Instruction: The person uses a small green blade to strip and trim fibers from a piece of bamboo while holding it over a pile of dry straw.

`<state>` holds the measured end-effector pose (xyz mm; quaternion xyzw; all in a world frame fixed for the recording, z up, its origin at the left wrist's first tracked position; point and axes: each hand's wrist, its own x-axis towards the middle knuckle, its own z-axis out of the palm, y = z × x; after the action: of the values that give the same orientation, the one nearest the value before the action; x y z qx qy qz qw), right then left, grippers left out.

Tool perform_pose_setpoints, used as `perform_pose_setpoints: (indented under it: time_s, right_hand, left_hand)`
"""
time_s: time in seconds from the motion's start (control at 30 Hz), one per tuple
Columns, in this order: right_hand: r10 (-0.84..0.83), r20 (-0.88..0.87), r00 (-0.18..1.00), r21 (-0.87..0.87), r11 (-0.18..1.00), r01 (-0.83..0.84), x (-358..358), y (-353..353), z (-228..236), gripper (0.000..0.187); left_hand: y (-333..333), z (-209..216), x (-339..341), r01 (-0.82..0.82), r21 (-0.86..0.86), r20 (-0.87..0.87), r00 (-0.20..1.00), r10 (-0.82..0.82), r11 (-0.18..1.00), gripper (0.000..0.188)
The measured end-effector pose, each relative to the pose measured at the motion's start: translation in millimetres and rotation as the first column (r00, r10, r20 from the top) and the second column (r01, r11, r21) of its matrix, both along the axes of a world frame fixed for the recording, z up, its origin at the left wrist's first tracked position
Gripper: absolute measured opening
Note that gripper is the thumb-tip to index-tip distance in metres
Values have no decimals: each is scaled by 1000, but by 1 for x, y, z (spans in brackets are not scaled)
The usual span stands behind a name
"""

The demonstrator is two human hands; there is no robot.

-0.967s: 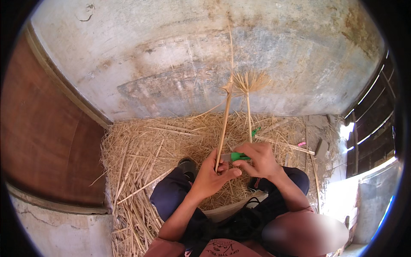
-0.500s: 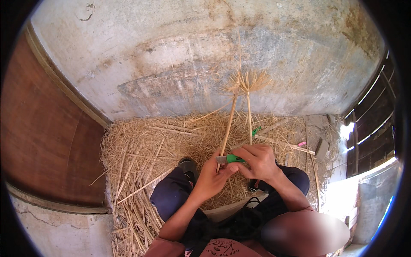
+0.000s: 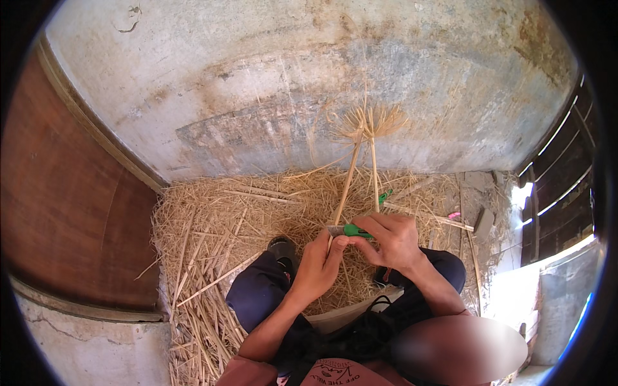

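My left hand (image 3: 317,262) pinches the near end of a slim pale stick, seemingly bamboo (image 3: 348,180). The stick slants up to the wall, where its far end splays into thin strips. In my right hand (image 3: 398,243) is a green-handled utility knife (image 3: 351,230). Its blade lies across the stick, just beyond my left fingers, and my right thumb is close to them. A second stick with a splayed head (image 3: 374,168) leans beside the first, its near end behind my right hand.
Shavings and straw-like strips (image 3: 212,219) cover the floor between my legs and the stained wall (image 3: 257,96). A small green tool (image 3: 385,196) lies beyond my right hand. To the left stands a brown wooden panel (image 3: 71,199); a grey block (image 3: 484,220) sits at right.
The knife blade has shifted slightly away from me along the stick. My left fingers have moved with it, and the stick's near end is now hidden by them.
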<state>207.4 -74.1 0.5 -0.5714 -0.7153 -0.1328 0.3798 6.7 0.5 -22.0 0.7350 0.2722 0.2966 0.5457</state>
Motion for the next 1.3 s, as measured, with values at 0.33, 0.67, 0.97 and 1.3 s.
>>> perform_pose_setpoints:
  time_s: [0.33,0.67,0.97,1.3]
  right_hand:
    - [-204,-115,972,55,976,212,30,2,5,27]
    - [-207,-332,921,-48,978,202,50,2,8,21]
    - [5,-947,322,-130,908,-397,58,-6,6,43]
    - [113,-103,988,-48,992,-119,19,2,-6,26]
  left_hand:
    - [-9,-3,0,36,38,-138,990,-31,999,46]
    - [-12,6,-1,65,81,-148,988,-53,995,41]
    - [-8,1,0,52,108,-140,989,-36,993,39]
    - [-6,9,2,6,120,-75,997,3,993,40]
